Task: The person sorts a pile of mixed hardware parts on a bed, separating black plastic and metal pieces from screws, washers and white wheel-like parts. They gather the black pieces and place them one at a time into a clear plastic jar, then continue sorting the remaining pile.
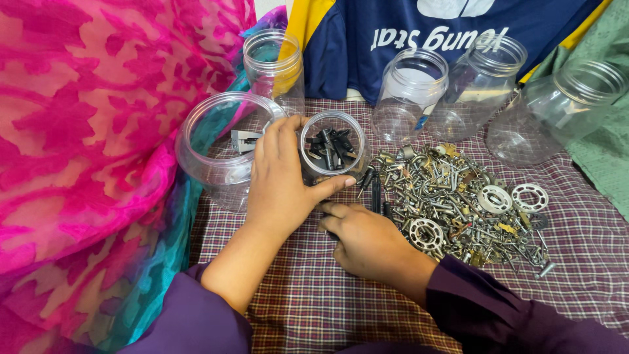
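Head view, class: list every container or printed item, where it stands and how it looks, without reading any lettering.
Small clear jar: centre, beside left hand, holds dark screws.
Wide clear jar: left, one metal part inside.
Four clear jars: along the back.
Navy shirt: back, white print, yellow trim.

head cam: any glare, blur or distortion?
Head view: sharp centre; glare streaks on the clear plastic jars; soft shadow under the right hand; left hand evenly lit; pile of metal screws and washers glints; mild wide-angle stretch at the edges.
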